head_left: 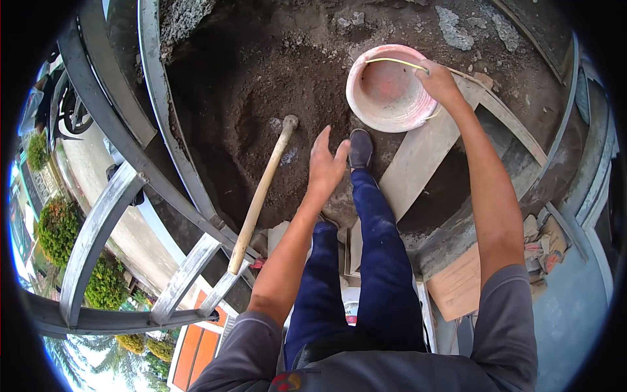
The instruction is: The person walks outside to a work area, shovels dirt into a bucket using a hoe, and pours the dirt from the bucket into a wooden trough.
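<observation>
My right hand [439, 81] is closed around the yellow handle of a pinkish-white bucket [358, 98]. The bucket is tilted with its mouth toward me, and only residue shows inside. My left hand [326, 163] is in front of my legs with its fingers apart, holding nothing. To its left, a long wooden-handled tool [262, 189] slants across the dug soil. Its upper end meets the ground, and I cannot make out its head.
Dark loose soil [261, 72] surrounds the tool. A wooden plank [428, 153] lies beneath the bucket's right side. A curved metal frame [157, 98] runs along the left. Broken pieces [545, 245] and a brown board [454, 281] are at lower right. My shoe [360, 149] stands on the soil.
</observation>
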Tool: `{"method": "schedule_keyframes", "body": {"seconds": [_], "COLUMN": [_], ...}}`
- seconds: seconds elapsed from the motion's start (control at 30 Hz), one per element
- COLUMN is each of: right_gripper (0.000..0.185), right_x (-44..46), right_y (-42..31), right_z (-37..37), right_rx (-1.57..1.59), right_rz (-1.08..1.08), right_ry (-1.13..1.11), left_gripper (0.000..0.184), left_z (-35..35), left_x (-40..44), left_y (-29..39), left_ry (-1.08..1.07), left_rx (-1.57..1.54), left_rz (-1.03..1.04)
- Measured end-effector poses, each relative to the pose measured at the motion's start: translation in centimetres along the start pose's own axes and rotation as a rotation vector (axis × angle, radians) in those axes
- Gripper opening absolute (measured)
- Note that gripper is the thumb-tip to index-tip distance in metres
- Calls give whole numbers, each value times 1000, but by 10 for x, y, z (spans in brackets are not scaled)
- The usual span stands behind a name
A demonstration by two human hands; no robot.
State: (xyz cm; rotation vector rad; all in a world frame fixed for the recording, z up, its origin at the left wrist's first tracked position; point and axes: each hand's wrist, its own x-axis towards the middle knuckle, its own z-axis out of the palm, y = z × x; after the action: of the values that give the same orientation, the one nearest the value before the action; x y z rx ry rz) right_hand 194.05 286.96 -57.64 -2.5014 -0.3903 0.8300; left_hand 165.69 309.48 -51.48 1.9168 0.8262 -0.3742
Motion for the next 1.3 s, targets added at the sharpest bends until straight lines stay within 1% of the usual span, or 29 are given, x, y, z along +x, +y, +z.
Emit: {"method": "schedule_keyframes", "body": {"seconds": [0.03,0.07,0.1,0.13,0.17,0.2,0.23,0.27,0.3,0.33,0.37,0.4,0.43,0.47,0.53,0.57,0.6,0.67,0.73,0.8,0.83,0.93,1.03,1.07,1.1,1.17,1.2,1.23,1.3], "right_gripper": [40,40,40,41,39,34,31,32,44,56,64,69,72,64,53,39,31,28,30,30,30,29,27,27,27,29,28,27,27], "right_x": [4,3,3,3,-10,-27,-49,-72,-95,-118,-135,-144,-147,-147,-132,-131,-137,-163,-175,-176,-167,-105,-24,2,25,43,25,3,-45], "right_y": [3,-1,-6,-15,-49,-84,-118,-150,-174,-205,-212,-216,-242,-254,-265,-258,-257,-268,-288,-304,-310,-334,-349,-351,-352,-358,-361,-365,-361], "right_z": [2,7,11,16,25,51,86,125,177,212,277,345,349,378,427,434,441,404,355,311,294,243,227,235,254,296,327,361,424], "right_rx": [12,-147,-307,-464,-389,-231,-76,54,151,249,311,297,665,956,1386,1430,1356,1178,1045,991,1025,1130,1169,1160,1141,1101,1098,1032,950], "right_rz": [-14,-105,-198,-293,-234,-171,-107,-64,55,176,207,201,580,749,1091,1097,1063,889,743,614,572,447,291,240,243,258,320,435,589], "right_ry": [44,207,372,538,490,388,287,93,-78,-313,-371,-368,-584,-578,-379,-336,-376,-420,-426,-415,-351,-180,-25,4,-10,-44,-94,-215,-356], "left_gripper": [66,65,66,69,74,77,80,71,61,53,47,43,45,49,51,53,54,58,58,56,49,42,36,33,31,26,26,27,28], "left_z": [-32,-65,-99,-129,-157,-184,-199,-216,-233,-251,-254,-254,-250,-245,-230,-220,-209,-177,-144,-133,-131,-153,-191,-200,-208,-215,-210,-202,-194], "left_x": [-32,-65,-98,-128,-155,-180,-193,-197,-201,-206,-208,-210,-227,-223,-225,-234,-250,-292,-328,-329,-326,-272,-192,-170,-150,-142,-154,-180,-202], "left_y": [-3,-5,-10,-7,-16,-25,-17,-6,-19,-31,-28,-25,-55,-45,-44,-55,-66,-91,-98,-82,-82,-74,-73,-79,-85,-97,-108,-121,-126], "left_ry": [38,79,89,96,97,38,6,-67,-174,-284,-280,-273,-304,-329,-373,-362,-365,-532,-545,-455,-361,-144,-25,5,12,43,55,64,54], "left_rx": [187,437,643,845,929,937,984,857,725,592,391,190,341,362,259,235,211,172,-121,-287,-391,-267,-120,-94,-77,-63,-100,-137,-173], "left_rz": [54,105,81,-12,-92,-198,-317,-549,-664,-778,-830,-877,-698,-657,-738,-768,-796,-765,-694,-670,-701,-460,-350,-331,-330,-350,-404,-460,-567]}}
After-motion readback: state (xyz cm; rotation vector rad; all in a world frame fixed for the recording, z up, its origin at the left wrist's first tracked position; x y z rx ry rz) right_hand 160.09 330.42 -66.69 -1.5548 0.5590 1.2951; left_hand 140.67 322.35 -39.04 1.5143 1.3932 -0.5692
